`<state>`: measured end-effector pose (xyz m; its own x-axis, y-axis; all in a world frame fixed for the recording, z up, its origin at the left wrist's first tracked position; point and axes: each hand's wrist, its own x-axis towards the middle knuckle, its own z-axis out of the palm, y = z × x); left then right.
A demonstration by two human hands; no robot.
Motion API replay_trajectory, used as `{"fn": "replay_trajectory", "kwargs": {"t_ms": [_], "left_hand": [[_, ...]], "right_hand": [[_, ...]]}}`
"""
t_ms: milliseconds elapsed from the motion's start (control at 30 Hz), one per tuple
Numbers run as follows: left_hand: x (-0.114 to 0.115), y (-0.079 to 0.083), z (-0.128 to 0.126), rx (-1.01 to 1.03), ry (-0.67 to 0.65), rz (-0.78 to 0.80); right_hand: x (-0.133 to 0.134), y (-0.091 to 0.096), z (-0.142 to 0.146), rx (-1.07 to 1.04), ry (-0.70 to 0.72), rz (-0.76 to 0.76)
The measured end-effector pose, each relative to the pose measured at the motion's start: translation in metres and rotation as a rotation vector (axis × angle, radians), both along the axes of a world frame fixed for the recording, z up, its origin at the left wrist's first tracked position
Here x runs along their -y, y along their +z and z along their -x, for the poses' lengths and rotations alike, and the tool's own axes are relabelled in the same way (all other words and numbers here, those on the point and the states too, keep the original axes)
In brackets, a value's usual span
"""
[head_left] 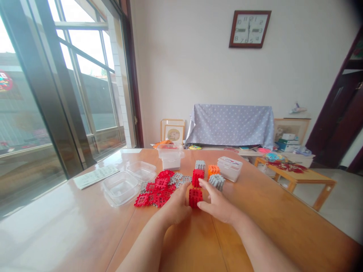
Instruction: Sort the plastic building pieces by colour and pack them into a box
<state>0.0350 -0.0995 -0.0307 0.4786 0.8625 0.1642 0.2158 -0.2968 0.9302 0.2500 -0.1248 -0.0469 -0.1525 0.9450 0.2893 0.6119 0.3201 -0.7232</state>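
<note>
Two upright red blocks of interlocking window-pattern plastic pieces stand on the table, one behind the other: the front red block (pixel 195 198) and the rear red block (pixel 197 177). My left hand (pixel 178 204) is open on the left side of the front block, its fingers stretched forward. On the other side, my right hand (pixel 217 204) is open too, thumb close to the front block and index finger near the rear one. Whether the fingertips touch the blocks, I cannot tell. A loose pile of red pieces (pixel 161 184) and grey pieces (pixel 178 177) lies left of the blocks.
Beyond my right hand are a grey block (pixel 217 181), an orange block (pixel 213 170) and another grey block (pixel 200 164). A lidded plastic box (pixel 230 168) stands behind them. Clear containers (pixel 120 187), stacked tubs (pixel 171 156) and a paper sheet (pixel 96 176) are at left.
</note>
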Motion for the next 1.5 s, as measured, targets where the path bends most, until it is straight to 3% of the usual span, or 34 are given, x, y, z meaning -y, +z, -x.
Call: {"fn": "replay_trajectory", "kwargs": {"t_ms": [333,967,1500], "left_hand": [[-0.009,-0.007,-0.003,-0.43,0.023,-0.375],[-0.014,-0.013,-0.004,-0.654,0.086,-0.412],[-0.017,-0.013,-0.003,-0.639,0.107,-0.359]], "right_hand": [[0.0,-0.004,0.002,0.045,0.094,0.059],[-0.02,-0.029,-0.007,0.102,0.053,0.03],[-0.016,-0.022,-0.005,0.002,0.081,0.068]]}}
